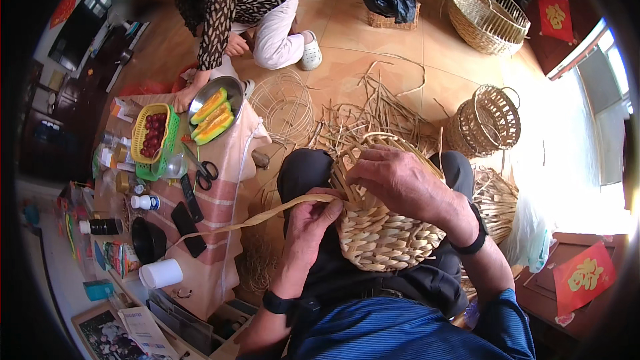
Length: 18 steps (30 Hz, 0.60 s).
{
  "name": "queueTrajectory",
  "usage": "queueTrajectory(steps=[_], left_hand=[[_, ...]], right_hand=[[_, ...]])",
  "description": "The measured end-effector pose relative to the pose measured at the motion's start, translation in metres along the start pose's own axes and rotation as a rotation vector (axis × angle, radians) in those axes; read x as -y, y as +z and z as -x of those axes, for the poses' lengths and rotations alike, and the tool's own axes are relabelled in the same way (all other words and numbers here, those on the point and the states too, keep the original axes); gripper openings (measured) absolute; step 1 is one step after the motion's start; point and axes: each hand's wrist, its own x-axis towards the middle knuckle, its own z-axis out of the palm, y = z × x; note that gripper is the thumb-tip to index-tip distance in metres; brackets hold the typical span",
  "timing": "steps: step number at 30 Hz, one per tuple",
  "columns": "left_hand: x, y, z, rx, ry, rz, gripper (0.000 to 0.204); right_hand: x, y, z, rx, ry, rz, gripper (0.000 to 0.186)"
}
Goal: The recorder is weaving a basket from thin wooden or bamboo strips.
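A half-woven straw basket rests on my lap, its lower part thickly braided and bare stakes standing above the weave. From its left side a long flat tan strand stretches over to the table. My left hand pinches this strand against the basket's edge, thumb on top. Across the top of the basket reaches my right hand, fingers bent down over the stakes at the left rim. Its fingertips are partly hidden among the stakes.
Left, a cloth-covered table bears scissors, a phone, a bowl of melon slices and a fruit basket. Another person crouches beyond it. Loose straw and finished baskets lie on the floor ahead.
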Motion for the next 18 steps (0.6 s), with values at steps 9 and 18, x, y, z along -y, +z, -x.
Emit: queueTrajectory(steps=[9, 18], left_hand=[[0.0, 0.001, -0.012, 0.019, -0.01, -0.167, 0.029], [0.009, 0.004, -0.009, -0.101, -0.081, -0.149, 0.025]], right_hand=[[-0.015, -0.002, -0.022, 0.168, -0.002, -0.11, 0.018], [-0.015, -0.001, -0.034, 0.35, 0.021, -0.1, 0.029]])
